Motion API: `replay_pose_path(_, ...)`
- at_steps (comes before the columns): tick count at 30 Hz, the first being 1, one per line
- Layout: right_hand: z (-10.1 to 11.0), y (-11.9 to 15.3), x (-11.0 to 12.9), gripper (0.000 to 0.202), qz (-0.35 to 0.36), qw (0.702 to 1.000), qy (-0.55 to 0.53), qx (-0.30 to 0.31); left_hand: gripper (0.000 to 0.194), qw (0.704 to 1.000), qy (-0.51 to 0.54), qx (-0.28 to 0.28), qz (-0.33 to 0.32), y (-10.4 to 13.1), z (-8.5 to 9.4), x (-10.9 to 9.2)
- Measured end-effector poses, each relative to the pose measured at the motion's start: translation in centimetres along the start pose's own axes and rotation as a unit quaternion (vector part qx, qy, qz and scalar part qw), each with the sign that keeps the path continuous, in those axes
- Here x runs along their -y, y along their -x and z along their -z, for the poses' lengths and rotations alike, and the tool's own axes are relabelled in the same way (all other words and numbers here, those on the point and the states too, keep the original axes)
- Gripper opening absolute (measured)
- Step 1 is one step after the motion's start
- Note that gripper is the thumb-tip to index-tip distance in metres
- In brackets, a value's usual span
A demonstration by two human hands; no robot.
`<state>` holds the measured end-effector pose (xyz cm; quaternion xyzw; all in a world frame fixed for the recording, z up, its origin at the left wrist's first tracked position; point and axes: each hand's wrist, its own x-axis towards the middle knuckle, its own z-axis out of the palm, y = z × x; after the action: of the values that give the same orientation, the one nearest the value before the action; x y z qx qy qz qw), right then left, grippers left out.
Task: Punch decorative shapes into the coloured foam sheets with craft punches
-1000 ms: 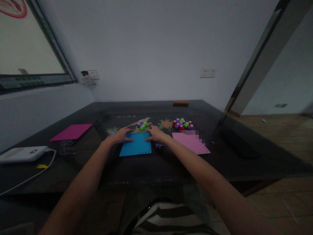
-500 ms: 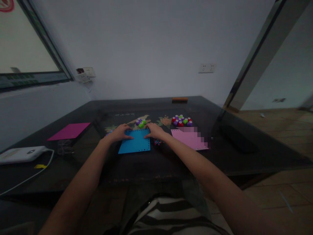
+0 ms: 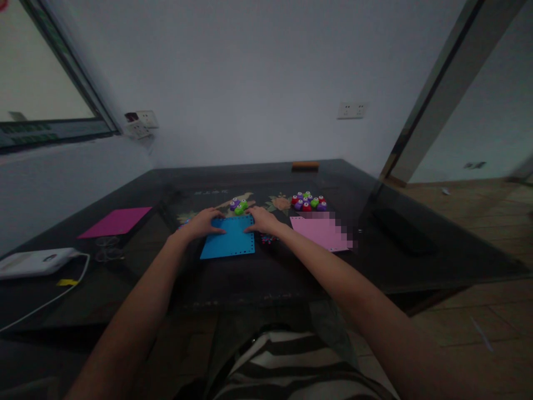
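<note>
A blue sheet (image 3: 229, 241) with small holes along its edges lies flat on the dark table. At its upper left side rests my left hand (image 3: 203, 223), thumb on the sheet and the fingers spread away from it. My right hand (image 3: 263, 221) touches the upper right corner in the same way, thumb and fingers apart. Just beyond the sheet, between the hands, sit a few purple and green pieces with eyes (image 3: 239, 206). Small multicoloured bits (image 3: 268, 239) lie partly hidden beside my right forearm. Other small bits show by my left wrist.
To the right are a pink sheet (image 3: 318, 232), partly pixelated, and a cluster of red, purple and green eyed pieces (image 3: 308, 202). A magenta sheet (image 3: 115, 222), clear coiled item (image 3: 109, 250) and white device with a cable (image 3: 37, 262) lie left. A dark object (image 3: 403, 230) lies far right.
The view has shifted slightly, so everything sits a little higher in the picture. Both hands stay at the blue sheet's upper corners with almost the same pose.
</note>
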<state>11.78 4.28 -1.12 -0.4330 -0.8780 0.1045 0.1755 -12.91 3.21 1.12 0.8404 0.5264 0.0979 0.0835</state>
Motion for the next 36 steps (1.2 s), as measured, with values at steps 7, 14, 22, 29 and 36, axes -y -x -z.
replay_pose_path(7,0.1,0.2,0.1,0.063,-0.001,1.0,-0.005,0.002,0.046,1.0,0.015,-0.014,0.008,0.2,0.3,-0.8)
replay_pose_path(14,0.2,0.4,0.4,0.074,-0.031,0.999,-0.033,-0.011,0.033,0.998,0.046,-0.037,0.036,0.3,0.7,-0.1)
replay_pose_path(22,0.6,0.8,1.0,0.067,-0.046,0.997,-0.061,0.009,0.055,0.981,0.162,-0.042,0.098,0.8,1.7,0.8)
replay_pose_path(29,0.3,0.7,1.0,0.067,-0.057,0.995,-0.082,0.007,0.042,0.96,0.235,0.049,0.141,2.2,3.1,0.0)
replay_pose_path(36,1.2,0.4,0.2,0.053,-0.098,0.949,-0.296,-0.048,0.035,0.951,0.285,0.01,0.123,2.3,3.6,-0.1)
